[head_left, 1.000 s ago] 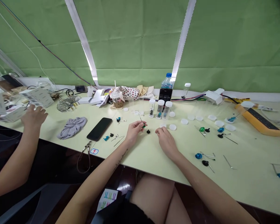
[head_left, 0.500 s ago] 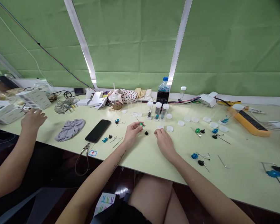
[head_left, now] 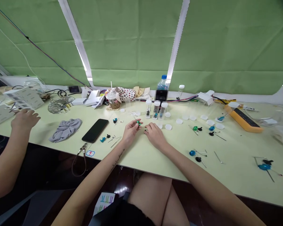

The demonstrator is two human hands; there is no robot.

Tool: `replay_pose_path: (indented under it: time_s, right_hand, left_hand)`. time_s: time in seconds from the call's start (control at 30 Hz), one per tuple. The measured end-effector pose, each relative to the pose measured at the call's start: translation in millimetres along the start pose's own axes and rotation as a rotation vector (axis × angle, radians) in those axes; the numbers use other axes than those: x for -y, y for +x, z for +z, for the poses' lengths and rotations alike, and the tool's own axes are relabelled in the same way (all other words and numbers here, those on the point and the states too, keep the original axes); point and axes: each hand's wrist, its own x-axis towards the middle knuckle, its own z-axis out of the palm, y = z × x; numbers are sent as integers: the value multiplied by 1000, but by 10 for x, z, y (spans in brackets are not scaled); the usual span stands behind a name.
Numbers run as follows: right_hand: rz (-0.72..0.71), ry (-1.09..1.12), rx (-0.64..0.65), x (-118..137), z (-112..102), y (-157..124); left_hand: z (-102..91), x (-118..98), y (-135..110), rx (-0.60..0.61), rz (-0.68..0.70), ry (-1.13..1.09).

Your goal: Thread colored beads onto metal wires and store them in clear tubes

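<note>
My left hand pinches a small bright green metal part with a thin metal rod rising from it. Close by on the right, my right hand has its fingertips closed at a small black part, which they mostly cover. On the table left of my hands lie a blue metal part, a black round-headed part and thin bent rods. Behind my hands stand several clear tubes with white caps, blue and black parts inside.
Loose white caps and more blue, green and black parts with rods lie to the right. A phone and a grey cloth lie left. Another person's hand is at white boxes. An orange power strip sits far right.
My right hand has moved left, closer to my left hand, and its fingertips have reached the black part that lay between them. The whole view has shifted slightly.
</note>
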Motion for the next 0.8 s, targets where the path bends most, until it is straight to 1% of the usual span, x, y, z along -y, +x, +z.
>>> replay_pose_path:
  time_s: [0.1, 0.17, 0.2, 0.27, 0.33, 0.4, 0.47, 0.53, 0.67, 0.8]
  right_hand:
    - [-46, 30, 37, -13, 19, 41]
    - [-47, 84, 9, -18, 0, 29]
    - [-38, 145, -23, -18, -17, 13]
    - [7, 322, -82, -16, -57, -30]
    - [76, 480, -98, -18, -93, -69]
    - [134, 567, -105, -27, -119, -90]
    - [161, 602, -131, -40, -133, -90]
    - [160, 634, -160, -50, -137, -78]
    - [134, 694, -202, -33, -139, -64]
    - [135, 676, -222, 8, -157, -74]
  left_hand:
    - [11, 9, 17, -29, 21, -14]
    - [31, 25, 63, -52, 56, -18]
    - [43, 36, 98, -61, 71, -25]
    - [68, 61, 182, -67, 64, -63]
    - [84, 94, 264, -83, 16, -114]
    - [84, 132, 315, -103, -37, -156]
    - [69, 164, 320, -109, -86, -178]
    - [51, 177, 286, -104, -135, -186]
    - [50, 125, 211, -55, -141, -186]
    - [76, 63, 202, -39, -149, -215]
